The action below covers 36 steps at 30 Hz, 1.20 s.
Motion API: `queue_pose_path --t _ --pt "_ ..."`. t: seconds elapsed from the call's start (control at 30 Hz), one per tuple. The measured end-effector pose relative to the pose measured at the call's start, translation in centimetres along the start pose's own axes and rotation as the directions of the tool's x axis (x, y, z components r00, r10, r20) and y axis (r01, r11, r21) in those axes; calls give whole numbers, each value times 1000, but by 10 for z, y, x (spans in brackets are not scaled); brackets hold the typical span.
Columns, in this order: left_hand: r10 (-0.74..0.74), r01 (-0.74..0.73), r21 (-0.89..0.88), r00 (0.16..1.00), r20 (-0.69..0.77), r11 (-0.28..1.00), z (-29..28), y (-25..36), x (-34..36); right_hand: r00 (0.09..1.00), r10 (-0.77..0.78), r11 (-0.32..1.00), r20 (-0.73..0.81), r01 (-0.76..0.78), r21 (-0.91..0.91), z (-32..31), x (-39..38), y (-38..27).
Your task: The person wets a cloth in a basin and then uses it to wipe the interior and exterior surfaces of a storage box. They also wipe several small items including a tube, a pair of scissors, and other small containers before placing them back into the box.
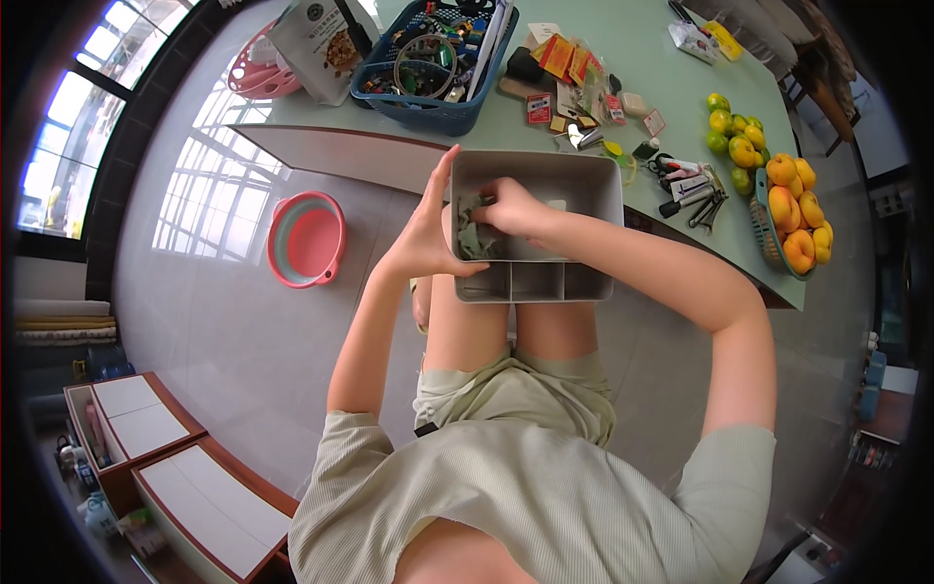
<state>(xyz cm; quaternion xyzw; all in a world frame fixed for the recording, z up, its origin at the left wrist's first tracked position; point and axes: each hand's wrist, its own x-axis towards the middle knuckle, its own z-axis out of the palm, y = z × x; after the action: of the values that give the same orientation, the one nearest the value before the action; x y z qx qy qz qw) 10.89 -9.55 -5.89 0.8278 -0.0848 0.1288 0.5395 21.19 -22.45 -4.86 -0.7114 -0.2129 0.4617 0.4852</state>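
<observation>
grey cloth [471,237] — right hand [510,209] closed round it

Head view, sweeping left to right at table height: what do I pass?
Pink basin on the floor → left hand on the grey divided bin → right hand on a cloth inside → basket of oranges.

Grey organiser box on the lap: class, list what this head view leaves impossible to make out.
- Grey box floor: partly covered by the right hand and the greenish cloth under it.
- Box's left wall: behind the left hand.
- Blue basket contents: too small and tangled.
- Fruit basket: cut off behind the table edge.
</observation>
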Motion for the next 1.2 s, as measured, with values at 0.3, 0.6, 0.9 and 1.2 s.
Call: queue_pose_path --t 0.3,0.6,0.9,1.2 --pt "-18 18 -56 1000 0 998 2 0 0 908 -261 908 -329 347 237 16 -10 5" --pt "-32 30 -153 999 -8 988 -1 -6 -1 841 -539 841 49 541 -28 -3 -45 -36" --pt "-69 69 -47 998 -2 996 0 7 1 257 -918 13 303 782 -624 -56 -25 -55" --pt "-22 22 -18 999 -27 1000 2 5 1 568 -822 337 46 550 -764 -39 -24 -47"
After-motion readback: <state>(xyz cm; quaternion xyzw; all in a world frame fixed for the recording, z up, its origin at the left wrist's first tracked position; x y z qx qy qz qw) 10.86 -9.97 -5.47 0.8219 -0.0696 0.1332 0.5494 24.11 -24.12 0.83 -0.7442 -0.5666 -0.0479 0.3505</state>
